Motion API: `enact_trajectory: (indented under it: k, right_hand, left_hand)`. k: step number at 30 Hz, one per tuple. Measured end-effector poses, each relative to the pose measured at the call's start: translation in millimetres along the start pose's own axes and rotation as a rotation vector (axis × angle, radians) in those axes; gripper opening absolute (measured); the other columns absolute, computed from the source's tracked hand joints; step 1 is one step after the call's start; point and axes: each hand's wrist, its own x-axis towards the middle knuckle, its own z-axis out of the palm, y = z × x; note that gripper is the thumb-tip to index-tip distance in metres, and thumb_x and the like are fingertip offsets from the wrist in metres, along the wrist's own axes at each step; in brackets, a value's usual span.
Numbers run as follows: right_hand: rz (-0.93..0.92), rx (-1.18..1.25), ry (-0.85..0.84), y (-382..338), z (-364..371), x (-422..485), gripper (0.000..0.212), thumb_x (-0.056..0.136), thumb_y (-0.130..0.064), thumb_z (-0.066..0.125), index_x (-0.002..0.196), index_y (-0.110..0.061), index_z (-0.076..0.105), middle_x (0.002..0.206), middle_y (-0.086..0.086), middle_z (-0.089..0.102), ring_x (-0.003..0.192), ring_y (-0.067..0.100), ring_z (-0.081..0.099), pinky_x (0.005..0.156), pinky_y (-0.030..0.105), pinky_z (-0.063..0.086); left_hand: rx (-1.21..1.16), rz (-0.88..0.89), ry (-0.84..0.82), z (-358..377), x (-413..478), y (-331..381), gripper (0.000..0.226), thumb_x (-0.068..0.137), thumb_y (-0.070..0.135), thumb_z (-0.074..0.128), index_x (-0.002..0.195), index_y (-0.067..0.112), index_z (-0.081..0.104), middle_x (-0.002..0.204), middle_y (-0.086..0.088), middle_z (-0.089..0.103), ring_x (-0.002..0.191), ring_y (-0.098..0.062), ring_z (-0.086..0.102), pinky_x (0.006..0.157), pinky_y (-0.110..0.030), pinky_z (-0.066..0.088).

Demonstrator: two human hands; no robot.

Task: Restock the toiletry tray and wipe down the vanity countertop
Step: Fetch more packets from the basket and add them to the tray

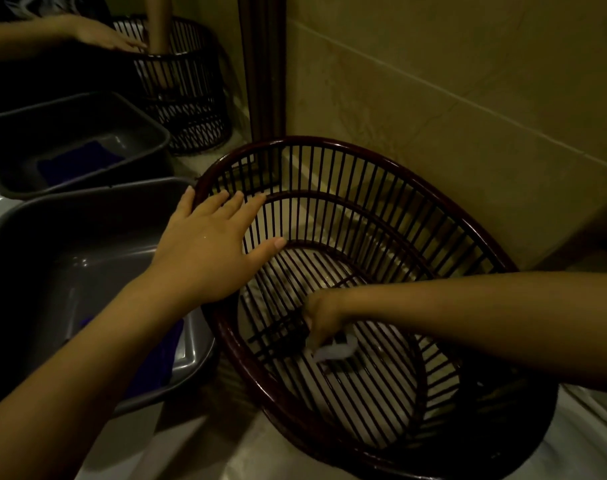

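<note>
A person's left hand lies flat and released, fingers spread straight, on the near rim and slats of a dark brown slatted basket that sits tilted on the beige vanity countertop, filling the centre and lower right of the frame. The right hand reaches in from the right edge to the basket's bottom, its fingers curled and grasping a crumpled white scrap; what the scrap is cannot be told in the dim light. Just beside the basket, at left, stands a grey plastic tub with a blue cloth inside. A mirror at upper left reflects tub, basket and hands, and a tiled wall fills the upper right.
</note>
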Motion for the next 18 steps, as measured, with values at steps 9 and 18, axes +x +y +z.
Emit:
enact_trajectory:
  k: [9,18]
  right_hand:
    - [-0.421,0.612,0.708,0.9,-87.5,-87.6,0.009,0.082,-0.03,0.065,0.087,-0.024,0.062,0.09,-0.003,0.06,0.082,0.012,0.06,0.062,0.022,0.047]
    - [-0.688,0.799,0.917,-42.8,-93.5,-141.2,0.015,0.08,-0.028,0.069,0.089,-0.017,0.068,0.077,-0.003,0.064,0.069,0.006,0.059,0.045,0.008,0.044]
  left_hand:
    - [-0.34,-0.031,0.178,4.9,6.5,-6.6,0.05,0.093,0.044,0.032,0.139,0.024,0.035,0.142,-0.004,0.046,0.136,-0.018,0.032,0.115,-0.039,0.006]
    - [-1.329,-0.231,0.453,-27.9,-11.8,-4.6,0.017,0.09,0.029,0.051,0.093,0.025,0.067,0.08,0.005,0.072,0.075,-0.003,0.068,0.062,-0.017,0.053]
